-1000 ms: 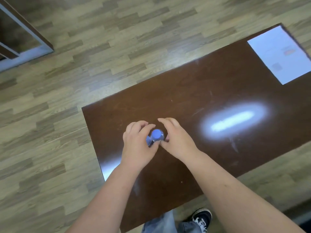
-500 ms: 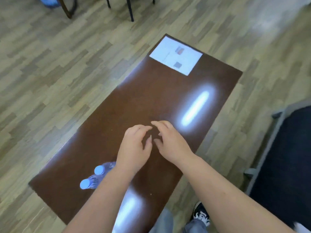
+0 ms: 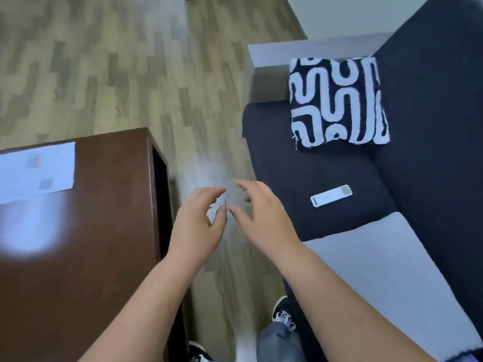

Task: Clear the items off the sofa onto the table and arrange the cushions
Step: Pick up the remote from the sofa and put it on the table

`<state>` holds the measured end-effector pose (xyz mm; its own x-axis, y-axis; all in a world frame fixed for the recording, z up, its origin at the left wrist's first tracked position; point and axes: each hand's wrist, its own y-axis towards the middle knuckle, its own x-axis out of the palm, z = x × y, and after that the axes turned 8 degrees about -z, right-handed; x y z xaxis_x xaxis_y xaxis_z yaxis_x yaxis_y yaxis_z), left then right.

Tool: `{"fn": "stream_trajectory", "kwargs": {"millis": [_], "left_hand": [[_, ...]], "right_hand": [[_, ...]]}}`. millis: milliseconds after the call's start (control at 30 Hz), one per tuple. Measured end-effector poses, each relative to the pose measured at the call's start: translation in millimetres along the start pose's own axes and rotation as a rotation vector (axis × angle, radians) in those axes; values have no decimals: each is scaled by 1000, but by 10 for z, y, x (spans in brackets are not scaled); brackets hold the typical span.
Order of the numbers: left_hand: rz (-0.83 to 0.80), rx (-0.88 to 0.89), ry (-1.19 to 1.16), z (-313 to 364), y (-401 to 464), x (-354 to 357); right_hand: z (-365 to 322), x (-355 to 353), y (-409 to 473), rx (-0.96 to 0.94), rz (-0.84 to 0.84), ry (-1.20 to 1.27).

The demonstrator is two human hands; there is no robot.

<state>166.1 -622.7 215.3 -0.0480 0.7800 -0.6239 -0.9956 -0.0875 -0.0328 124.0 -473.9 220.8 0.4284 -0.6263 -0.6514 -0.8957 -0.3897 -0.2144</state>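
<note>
A dark sofa [image 3: 326,168] fills the right side of the view. On its seat lies a white remote control [image 3: 331,195], flat and alone. A black-and-white patterned cushion [image 3: 337,100] leans in the far corner against the grey armrest [image 3: 300,53]. The dark brown table [image 3: 99,231] stands at the left. My left hand [image 3: 198,226] and my right hand [image 3: 261,215] hover side by side over the floor gap between table and sofa, both empty with fingers spread and curled. The remote lies a short way right of my right hand.
A white sheet of paper [image 3: 36,171] lies on the table's far end. Wood-pattern floor [image 3: 117,69] runs between and beyond the furniture. A light grey part of the sofa [image 3: 386,270] lies near me. My shoes [image 3: 283,313] stand beside the sofa's front.
My hands let go of the blue-capped bottles on the table. My view swung right from the table to the sofa, and both empty hands moved off the tabletop toward it.
</note>
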Motion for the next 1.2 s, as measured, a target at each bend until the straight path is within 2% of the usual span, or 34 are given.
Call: {"fn": "stream_trajectory", "kwargs": {"millis": [233, 400, 600, 767, 867, 1000, 1200], "left_hand": [[-283, 181, 73, 872, 638, 1516], [-430, 202, 163, 1177, 965, 2539], [-596, 128, 375, 926, 1311, 3540], [-595, 78, 597, 538, 1725, 4194], [-578, 64, 688, 280, 1942, 4443], [-632, 21, 799, 46, 2048, 4631], [-718, 12, 778, 8, 2046, 4760]], "right_hand": [[1319, -1025, -316, 205, 213, 147], [2225, -1423, -498, 364, 259, 165], [3017, -1370, -444, 535, 175, 143], [3539, -1072, -133, 625, 49, 204], [3846, -969, 108, 681, 6, 207], [4072, -993, 378, 848, 38, 244], [4207, -941, 669, 986, -50, 227]]}}
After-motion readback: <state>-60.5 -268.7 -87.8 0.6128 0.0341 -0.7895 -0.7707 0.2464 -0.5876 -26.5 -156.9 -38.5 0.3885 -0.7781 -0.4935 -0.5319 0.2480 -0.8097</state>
